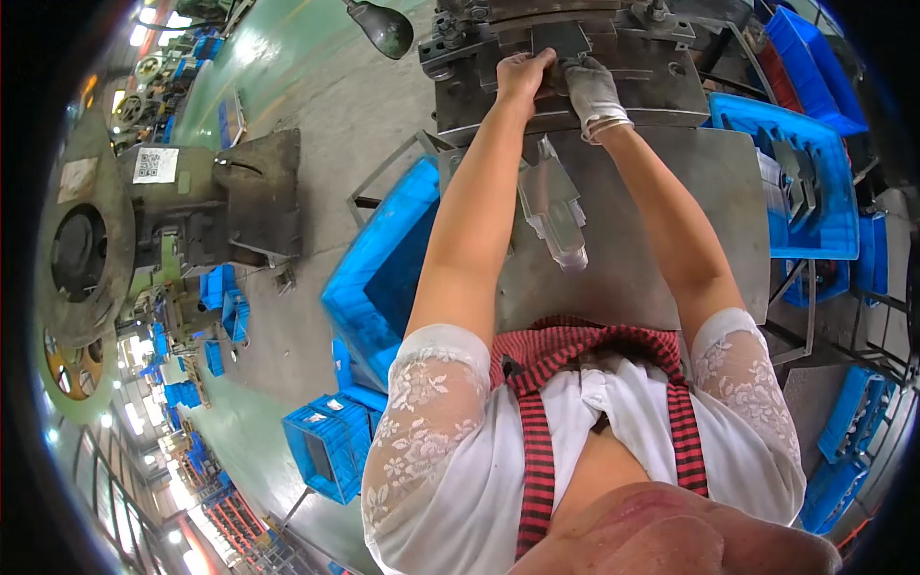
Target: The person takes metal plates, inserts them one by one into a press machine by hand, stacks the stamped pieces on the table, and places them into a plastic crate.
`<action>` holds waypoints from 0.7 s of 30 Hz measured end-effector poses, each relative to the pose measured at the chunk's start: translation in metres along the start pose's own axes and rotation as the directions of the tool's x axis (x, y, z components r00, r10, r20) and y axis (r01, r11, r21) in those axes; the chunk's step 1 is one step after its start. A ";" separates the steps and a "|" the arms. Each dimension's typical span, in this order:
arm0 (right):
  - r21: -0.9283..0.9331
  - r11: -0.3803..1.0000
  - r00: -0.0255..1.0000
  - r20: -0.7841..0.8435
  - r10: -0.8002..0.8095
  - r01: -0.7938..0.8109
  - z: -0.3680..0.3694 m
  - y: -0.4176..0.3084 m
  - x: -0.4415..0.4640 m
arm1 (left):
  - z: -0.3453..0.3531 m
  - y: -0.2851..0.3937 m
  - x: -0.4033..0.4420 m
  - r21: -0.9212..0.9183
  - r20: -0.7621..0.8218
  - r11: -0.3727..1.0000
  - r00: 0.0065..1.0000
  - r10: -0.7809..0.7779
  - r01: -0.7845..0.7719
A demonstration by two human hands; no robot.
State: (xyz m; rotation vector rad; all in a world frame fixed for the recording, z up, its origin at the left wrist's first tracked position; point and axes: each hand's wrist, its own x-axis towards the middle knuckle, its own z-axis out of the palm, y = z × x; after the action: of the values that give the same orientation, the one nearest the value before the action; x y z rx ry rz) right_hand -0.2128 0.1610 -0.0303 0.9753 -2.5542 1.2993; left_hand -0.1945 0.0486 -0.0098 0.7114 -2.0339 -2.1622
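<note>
The bare left hand (pixel 525 77) and the right hand, in a pale work glove (pixel 594 94), sit close together at the near edge of a dark, flat, squarish plate (pixel 561 39) — how firmly either grips it, I cannot tell. The plate lies on a heavy grey steel die block (pixel 661 103). The step looks like positioning the plate; the next move probably calls for squaring it, fingertips clear. Nearer, between the forearms, shiny flat metal pieces (pixel 553 206) rest on a grey metal table (pixel 661 240) — blue plastic bins (pixel 832 235) flank it.
</note>
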 end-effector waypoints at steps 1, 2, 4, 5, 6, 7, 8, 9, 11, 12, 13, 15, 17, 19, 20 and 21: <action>-0.175 0.984 1.000 -0.007 -0.017 0.016 0.002 0.003 0.004 | -0.011 -0.004 -0.001 0.240 -0.046 0.967 0.994 0.098 -0.084; -0.343 0.939 0.999 -0.006 -0.037 0.033 0.004 0.006 0.005 | -0.029 -0.007 -0.007 0.468 -0.073 0.872 0.978 0.197 -0.141; -0.489 0.870 0.997 -0.022 -0.077 0.057 0.011 0.010 0.005 | -0.060 0.002 -0.057 0.811 -0.136 0.578 0.935 0.327 -0.084; -0.482 0.874 0.994 -0.045 -0.097 0.063 0.013 0.012 0.005 | -0.088 -0.021 -0.065 0.892 -0.099 0.439 0.900 0.425 -0.109; -0.478 0.876 0.990 -0.073 -0.117 0.068 0.014 0.014 0.005 | -0.116 -0.038 -0.080 0.919 0.013 0.364 0.935 0.355 -0.151; -0.576 0.811 0.991 -0.008 -0.131 0.102 0.011 0.013 0.005 | -0.127 -0.044 -0.110 0.961 -0.037 0.273 0.970 0.240 -0.031; -0.629 0.769 0.979 -0.061 -0.195 0.114 0.011 0.014 0.004 | -0.146 -0.067 -0.121 0.917 -0.094 0.388 0.995 -0.021 0.095; -0.679 0.723 0.959 -0.106 -0.264 0.124 0.011 0.014 0.003 | -0.163 -0.093 -0.129 0.852 -0.118 0.463 0.951 -0.284 0.244; -0.623 0.781 0.971 0.210 0.112 0.044 -0.018 -0.015 0.012 | -0.172 -0.117 -0.149 0.662 -0.257 0.637 0.918 -0.303 0.395; -0.398 0.918 0.999 0.031 0.012 0.001 -0.004 -0.003 0.007 | -0.181 -0.123 -0.154 0.746 -0.233 0.602 0.959 -0.163 0.284; -0.147 0.989 0.985 -0.170 -0.020 -0.005 0.019 0.021 -0.010 | -0.190 -0.127 -0.161 0.822 -0.179 0.543 0.983 -0.036 0.170; 0.178 0.976 0.951 -0.257 0.171 -0.127 0.031 0.039 -0.002 | -0.201 -0.131 -0.146 0.713 -0.159 0.700 0.963 0.216 -0.039; 0.276 0.943 0.954 -0.182 0.240 -0.185 0.023 0.031 -0.028 | -0.191 -0.088 -0.158 0.585 -0.163 0.809 0.969 0.187 -0.058; 0.444 0.864 0.949 -0.086 0.303 -0.236 0.013 0.017 -0.052 | -0.167 -0.041 -0.154 0.180 -0.207 0.983 0.978 -0.009 0.047; 0.552 0.781 0.940 0.013 0.342 -0.292 0.015 0.007 -0.086 | -0.150 -0.030 -0.150 0.073 -0.206 0.997 0.979 -0.003 0.018; 0.535 0.807 0.965 0.070 0.252 -0.250 0.011 -0.004 -0.115 | -0.133 -0.026 -0.146 -0.039 -0.205 0.999 0.979 -0.001 -0.007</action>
State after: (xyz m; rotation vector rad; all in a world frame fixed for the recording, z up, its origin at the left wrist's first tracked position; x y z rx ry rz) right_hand -0.1182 0.2076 -0.0769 0.6992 -2.4111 2.1774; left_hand -0.0065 -0.0164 0.0045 0.8848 -1.8831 -2.0257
